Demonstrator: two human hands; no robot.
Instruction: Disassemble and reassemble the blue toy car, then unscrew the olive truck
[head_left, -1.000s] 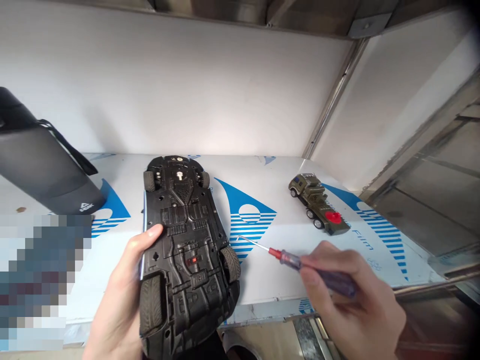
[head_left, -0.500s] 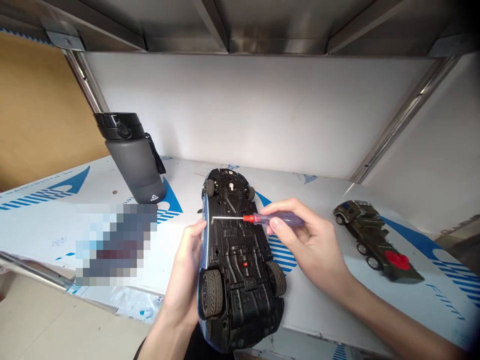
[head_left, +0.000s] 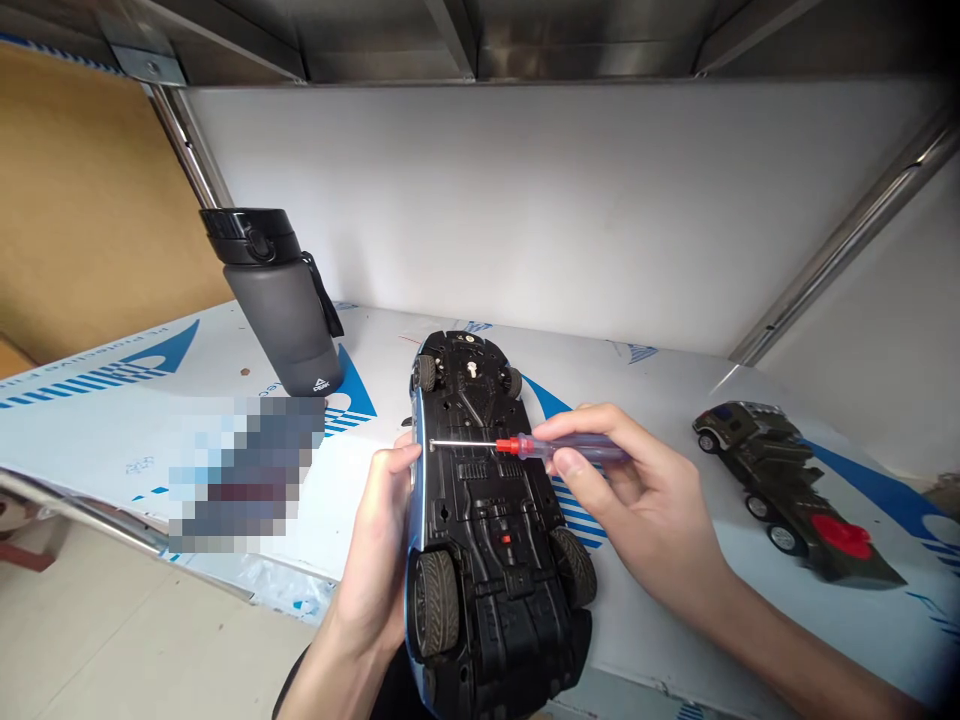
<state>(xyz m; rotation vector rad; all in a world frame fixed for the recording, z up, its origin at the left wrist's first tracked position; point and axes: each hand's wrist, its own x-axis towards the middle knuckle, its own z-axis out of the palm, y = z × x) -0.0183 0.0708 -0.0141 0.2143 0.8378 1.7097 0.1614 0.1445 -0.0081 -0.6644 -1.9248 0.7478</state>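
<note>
A blue toy car (head_left: pixel 495 510) is turned with its black underside up towards me. My left hand (head_left: pixel 379 540) grips it along the left side, the thumb on the blue edge and the other fingers hidden beneath. Between the fingers and thumb of my right hand (head_left: pixel 637 490) is a screwdriver (head_left: pixel 574 447) with a clear purplish handle and a red collar. Its thin metal shaft lies almost level across the underside, and the tip is close to the left edge of the car, by my left thumb. Whether the tip touches the car I cannot tell.
A dark grey bottle (head_left: pixel 281 310) stands at the back left. In front of it lies a pixelated dark item (head_left: pixel 247 470). An army-green toy truck (head_left: pixel 795 490) with a red part sits at the right. A metal shelf (head_left: pixel 375 45) hangs overhead, above a film-covered surface (head_left: pixel 652 390).
The view has shifted slightly, so most things appear further right. Both hands keep their hold, and the screwdriver tip stays near the car's left edge.
</note>
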